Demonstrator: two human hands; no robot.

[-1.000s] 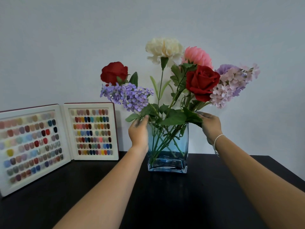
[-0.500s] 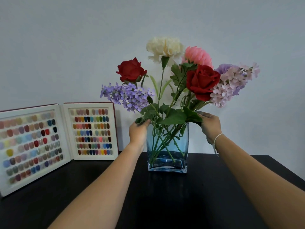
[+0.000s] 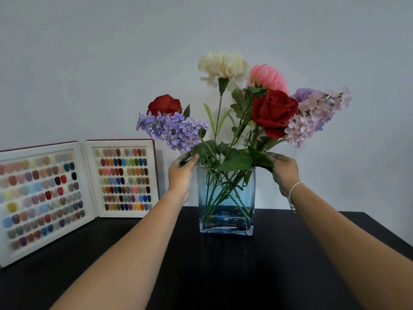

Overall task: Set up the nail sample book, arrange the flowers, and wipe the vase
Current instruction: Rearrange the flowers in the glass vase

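A square blue glass vase (image 3: 225, 204) stands in the middle of the black table (image 3: 223, 269). It holds a cream carnation (image 3: 223, 66), a pink flower (image 3: 267, 78), a large red rose (image 3: 273, 111), pink-lilac sprays (image 3: 312, 117), a purple lilac sprig (image 3: 173, 129) and a smaller red rose (image 3: 164, 105). My left hand (image 3: 181, 173) pinches a leafy stem at the vase's left rim. My right hand (image 3: 283, 170) holds leaves and stems at the right rim. The open nail sample book (image 3: 73, 193) stands upright at the left against the wall.
The table's right edge (image 3: 384, 229) runs diagonally behind my right forearm. A plain pale wall rises directly behind the vase and the book. A white cord circles my right wrist (image 3: 293, 190).
The smaller red rose swung to the right and up, then came back down to the left behind the purple lilac. My left hand stayed at the vase's rim; my right hand barely moved.
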